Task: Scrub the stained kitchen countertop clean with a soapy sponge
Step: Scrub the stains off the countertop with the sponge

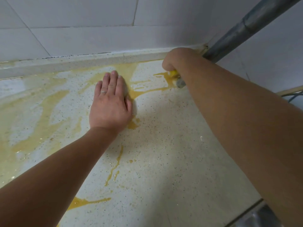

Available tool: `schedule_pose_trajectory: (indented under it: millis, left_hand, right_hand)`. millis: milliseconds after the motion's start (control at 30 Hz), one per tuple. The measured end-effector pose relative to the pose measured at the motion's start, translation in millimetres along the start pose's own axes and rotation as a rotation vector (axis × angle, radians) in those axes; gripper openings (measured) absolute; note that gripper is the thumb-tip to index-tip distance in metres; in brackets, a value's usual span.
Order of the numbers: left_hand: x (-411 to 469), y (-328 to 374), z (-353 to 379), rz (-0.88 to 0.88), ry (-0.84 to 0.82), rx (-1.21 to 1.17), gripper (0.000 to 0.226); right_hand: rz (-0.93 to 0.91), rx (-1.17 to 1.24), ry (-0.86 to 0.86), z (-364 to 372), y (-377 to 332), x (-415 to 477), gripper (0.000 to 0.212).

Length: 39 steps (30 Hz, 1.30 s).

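Two bare hands are over one speckled pale countertop [164, 153]. The left hand [110, 104] lies flat on the surface, palm down, its fingers straight and together, grasping nothing; one thin ring [103, 92] sits on a finger. The right hand [177, 61] is beyond and to the right of the left, well apart from it, fingers clenched round one sponge [176, 78], yellow with a grey scouring layer showing under the wrist. The sponge touches the countertop near the raised back ledge [82, 61].

Yellow-brown stains [41, 112] spread in broad wet smears left of the left hand and under its fingertips. One streak runs from the sponge toward the left hand's thumb side. One small puddle sits just beside the left wrist, one thin trickle nearer the person, and one larger puddle beside the left forearm.

One grey metal pole [246, 25] rises just beyond the right hand, against the white wall tiles [82, 22].
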State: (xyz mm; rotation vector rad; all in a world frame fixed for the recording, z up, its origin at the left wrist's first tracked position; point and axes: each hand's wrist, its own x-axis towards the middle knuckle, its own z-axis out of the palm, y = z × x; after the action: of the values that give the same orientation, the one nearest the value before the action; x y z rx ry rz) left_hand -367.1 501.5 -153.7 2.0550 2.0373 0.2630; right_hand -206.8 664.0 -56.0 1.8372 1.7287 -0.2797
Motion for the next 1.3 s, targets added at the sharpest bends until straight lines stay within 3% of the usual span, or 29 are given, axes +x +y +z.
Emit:
schedule_pose_trajectory:
  millis: [67, 267, 467, 567, 700, 833, 933, 1000, 1133, 1300]
  left_hand:
    - [-0.3, -0.8, 0.3, 0.001, -0.007, -0.002, 0.068]
    - [0.5, -0.5, 0.3, 0.003, -0.003, 0.006, 0.068]
    - [0.1, 1.3, -0.5, -0.007, -0.006, 0.003, 0.068]
    - [-0.1, 1.5, -0.4, -0.012, -0.001, -0.003, 0.068]
    - [0.2, 0.4, 0.2, -0.013, 0.0, -0.004, 0.069]
    - [0.6, 2.4, -0.2, -0.008, -0.002, 0.003, 0.069]
    - [1.1, 1.0, 0.4, -0.007, 0.002, 0.007, 0.069]
    - [1.1, 0.5, 0.7, -0.003, 0.002, 0.002, 0.069]
    - [0.8, 1.0, -1.1, -0.001, 0.004, 0.002, 0.069]
    - [1.1, 0.1, -0.4, 0.006, 0.003, 0.014, 0.07]
  right_hand:
    - [-0.025, -0.035, 0.025, 6.9, -3.6, 5.4, 0.027]
    - [-0.032, -0.029, 0.111, 23.3, -14.7, 17.7, 0.008]
    - [-0.071, -0.133, 0.113, 50.0, -40.9, 1.8, 0.043]
    - [-0.195, -0.205, 0.249, 64.6, -49.8, -23.2, 0.058]
    - [-0.388, -0.092, 0.438, 72.7, -47.1, -54.7, 0.046]
    - [-0.214, -0.048, 0.475, 45.4, -21.8, -43.5, 0.037]
    - [-0.052, -0.168, 0.438, 23.8, -5.9, -21.6, 0.041]
    - [0.03, -0.23, 0.289, 19.6, -6.8, -14.6, 0.052]
    - [-0.03, -0.33, 0.027, 27.1, -18.4, -7.1, 0.06]
    - [-0.06, -0.377, 0.092, 49.7, -20.7, -10.0, 0.044]
